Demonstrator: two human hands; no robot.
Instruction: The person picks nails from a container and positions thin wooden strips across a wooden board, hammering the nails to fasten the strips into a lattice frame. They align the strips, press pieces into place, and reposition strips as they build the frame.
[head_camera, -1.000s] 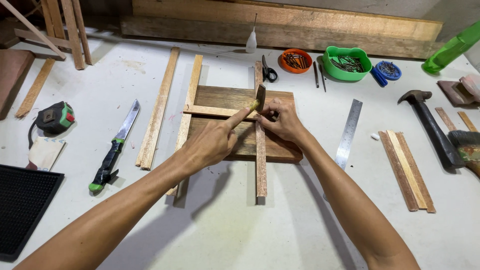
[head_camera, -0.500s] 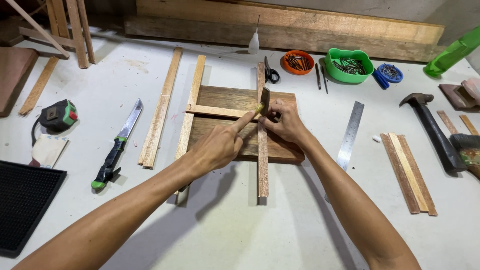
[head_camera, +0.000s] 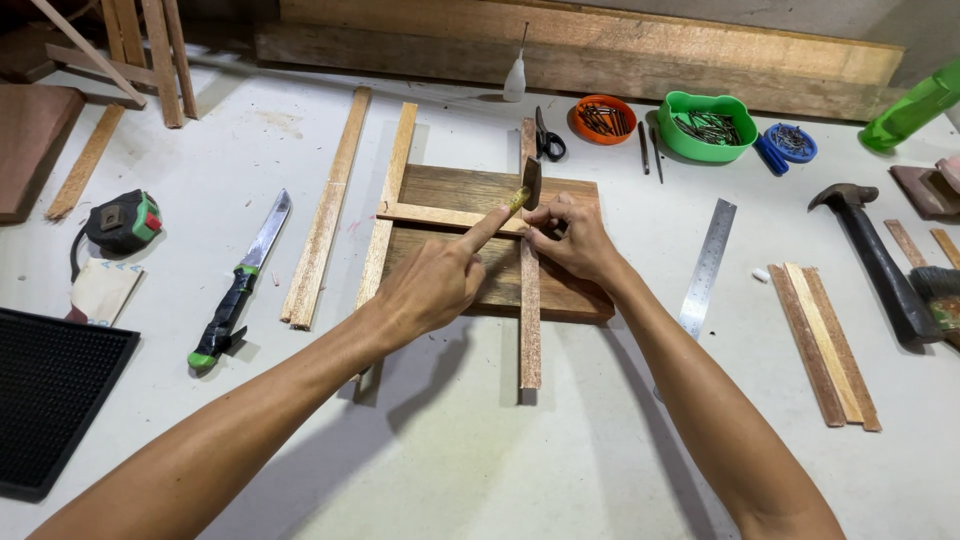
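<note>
My left hand (head_camera: 430, 285) grips a small hammer (head_camera: 529, 184) by its wooden handle, index finger stretched along it. The dark head hovers just above the spot where a thin vertical wood strip (head_camera: 529, 330) crosses a horizontal strip (head_camera: 435, 214). Both strips lie on a brown wooden board (head_camera: 455, 186). My right hand (head_camera: 575, 240) rests on the board with its fingertips pinched at that crossing, right under the hammer head. Whatever they pinch is too small to make out.
Long strips (head_camera: 325, 205) and a green-handled knife (head_camera: 238, 292) lie left of the board, beyond them a tape measure (head_camera: 125, 222) and a black mat (head_camera: 50, 390). A steel ruler (head_camera: 708, 265), more strips (head_camera: 825, 340) and a large hammer (head_camera: 875, 255) lie right. Scissors (head_camera: 545, 140) and nail bowls (head_camera: 708, 125) sit behind.
The small hammer dipped toward the crossing, then its head lifted slightly. My right hand stayed pinched at the same spot.
</note>
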